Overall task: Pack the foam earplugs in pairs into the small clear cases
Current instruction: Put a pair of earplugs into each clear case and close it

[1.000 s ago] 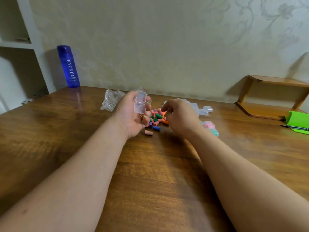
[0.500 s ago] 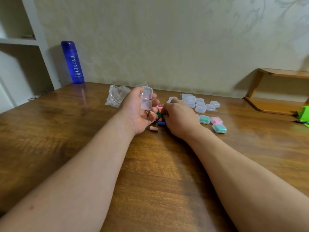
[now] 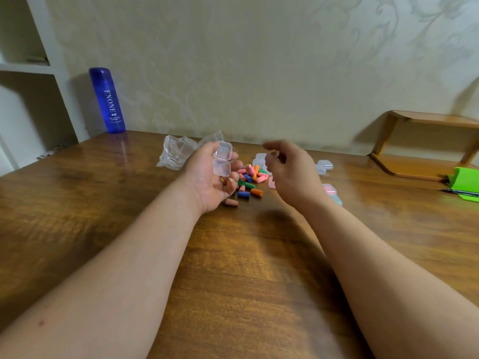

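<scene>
The open clear case (image 3: 222, 161) lies hinged wide in the left hand (image 3: 207, 180), whose fingers curl round it. Both halves look empty. It hangs at ten o'clock from the foam earplugs (image 3: 250, 181), a loose many-coloured heap on the worktop (image 3: 233, 255). The right hand (image 3: 290, 172) is raised at the heap's three o'clock edge, fingers curled and blurred; I cannot tell whether it pinches an earplug.

The job seems partly done. A few filled cases (image 3: 330, 189), pink and teal inside, lie at four o'clock from the heap. Empty cases (image 3: 324, 167) wait at two o'clock, and plenty of earplugs remain loose.

A crumpled plastic bag (image 3: 176, 154) lies behind the left hand at ten o'clock, and a blue bottle (image 3: 107, 99) stands farther out by the wall. A wooden shelf riser (image 3: 425, 146) and a green object (image 3: 466, 181) sit far off at three o'clock. Nothing blocks the heap, though the right forearm partly hides the filled cases.
</scene>
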`<state>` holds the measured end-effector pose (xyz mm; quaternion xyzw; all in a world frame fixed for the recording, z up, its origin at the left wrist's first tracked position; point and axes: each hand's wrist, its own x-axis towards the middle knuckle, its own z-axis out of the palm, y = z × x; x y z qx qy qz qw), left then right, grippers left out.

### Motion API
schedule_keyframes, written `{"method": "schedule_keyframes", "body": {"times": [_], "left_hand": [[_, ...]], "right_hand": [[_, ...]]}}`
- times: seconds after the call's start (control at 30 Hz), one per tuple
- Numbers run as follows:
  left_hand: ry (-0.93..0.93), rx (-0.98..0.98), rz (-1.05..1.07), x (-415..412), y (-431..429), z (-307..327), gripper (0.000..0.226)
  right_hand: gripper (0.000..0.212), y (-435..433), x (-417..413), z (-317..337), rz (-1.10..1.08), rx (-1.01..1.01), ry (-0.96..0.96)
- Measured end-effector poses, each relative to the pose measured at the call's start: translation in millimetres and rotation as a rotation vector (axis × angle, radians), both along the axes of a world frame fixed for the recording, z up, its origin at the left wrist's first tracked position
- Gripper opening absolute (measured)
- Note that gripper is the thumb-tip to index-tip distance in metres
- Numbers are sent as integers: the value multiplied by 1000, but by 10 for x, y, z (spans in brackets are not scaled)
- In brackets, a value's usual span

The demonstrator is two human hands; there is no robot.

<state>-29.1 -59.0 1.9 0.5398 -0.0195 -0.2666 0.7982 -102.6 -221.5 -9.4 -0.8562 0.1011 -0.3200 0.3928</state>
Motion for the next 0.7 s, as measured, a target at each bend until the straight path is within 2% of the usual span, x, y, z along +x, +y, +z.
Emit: {"method": "schedule_keyframes", "body": {"times": [0.17,0.27,0.37,0.5,0.7], "left_hand": [[-35,36,-52,-55,-55,-9,44],[-43,1,-103,-68,-68,-18,39],[-44,-28,-129,-96,-58,-18,46],[-71,2,-150,-111,-55,-9,51],[-80,21,-180,-135,-63,-6,47]], "right_hand": [[17,74,-7,105,54,191,-88],[8,198,-6,103,100,138,-130],[2,304,-15,63,167,95,-105],[4,359,-8,-5,154,-92,-26],[11,423,0,-28,106,-175,-6]]}}
